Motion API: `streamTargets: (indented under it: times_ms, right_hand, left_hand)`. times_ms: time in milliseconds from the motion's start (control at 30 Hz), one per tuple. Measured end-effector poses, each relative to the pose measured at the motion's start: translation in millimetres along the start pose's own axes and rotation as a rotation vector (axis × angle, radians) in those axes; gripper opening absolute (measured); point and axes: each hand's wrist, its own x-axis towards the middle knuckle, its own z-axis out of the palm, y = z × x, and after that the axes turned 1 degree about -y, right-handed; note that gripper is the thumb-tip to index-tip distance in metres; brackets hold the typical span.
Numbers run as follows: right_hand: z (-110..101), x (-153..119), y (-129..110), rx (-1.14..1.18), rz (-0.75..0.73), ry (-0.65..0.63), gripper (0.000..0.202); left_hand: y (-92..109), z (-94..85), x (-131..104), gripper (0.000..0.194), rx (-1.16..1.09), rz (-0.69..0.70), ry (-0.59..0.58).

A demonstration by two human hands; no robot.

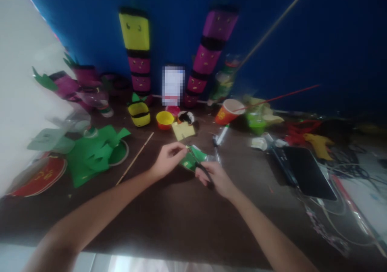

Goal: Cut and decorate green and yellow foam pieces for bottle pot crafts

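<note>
My right hand [216,177] is closed round the dark handles of a pair of scissors [195,156], whose blades point up and left towards my other hand. The fingers of my left hand [166,159] are pinched together at the blade tips; a tiny yellowish scrap seems to be between them, too blurred to name. Under the scissors lies a green piece [189,163] with pale markings. Just beyond my hands is a notched yellow paper piece [184,131]. A pen [217,149] lies to the right of the green piece.
Cut green sheets [84,163] and a thin stick [134,159] lie left. Behind stand a yellow-orange cup [165,121], a red paper cup [226,113] and face-decorated stacks [140,64]. A tablet [308,171], yellow glue gun [319,145] and cables are right.
</note>
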Motion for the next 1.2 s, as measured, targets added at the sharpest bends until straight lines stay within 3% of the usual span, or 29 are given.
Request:
streamTargets:
  times_ms: [1200]
  right_hand:
    - [-5.1,-0.3,2.5,-0.014,0.061,-0.022,0.042]
  left_hand:
    - [2.5,-0.9,0.7,0.023,-0.008,0.013,0.014]
